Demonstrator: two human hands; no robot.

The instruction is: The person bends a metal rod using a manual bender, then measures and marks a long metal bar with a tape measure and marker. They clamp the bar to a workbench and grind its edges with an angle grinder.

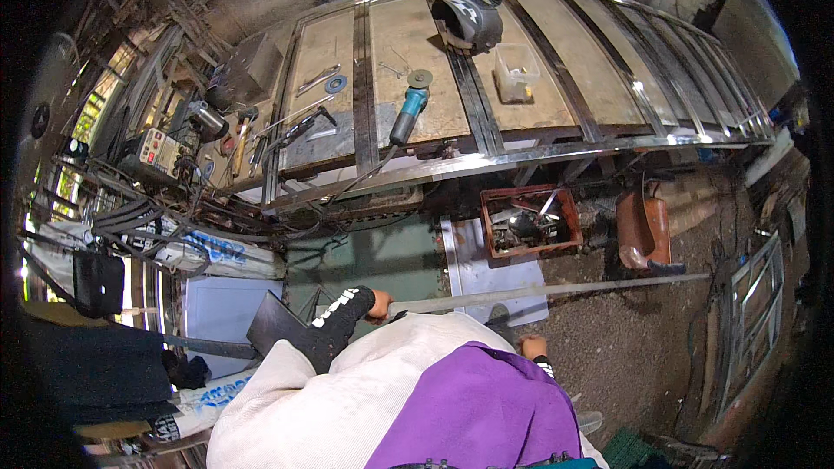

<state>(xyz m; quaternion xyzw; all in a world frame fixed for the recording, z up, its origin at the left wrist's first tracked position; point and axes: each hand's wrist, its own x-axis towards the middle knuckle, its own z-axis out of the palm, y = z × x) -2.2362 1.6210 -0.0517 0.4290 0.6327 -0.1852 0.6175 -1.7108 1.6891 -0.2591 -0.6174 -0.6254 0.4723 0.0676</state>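
Note:
My left hand [380, 304] is closed round the near end of a long, flat grey metal bar [573, 289]. The bar runs off to the right, low above the floor. My right hand [532, 347] hangs beside my body, below the bar and apart from it; its fingers are mostly hidden. Past the bar, a red-brown crate [573, 239] holds metal scraps and tools. A brown stool-like piece [645, 227] stands to its right. Pale blue panels [508, 278] lie on the floor under the bar.
A metal frame [486, 135] with crossbars lies on the workbench. On it are an angle grinder [408, 110], a welding helmet [471, 22] and a clear plastic tub [515, 74]. Several hand tools and a control box [155, 149] are at left. Another metal frame [756, 295] leans at right.

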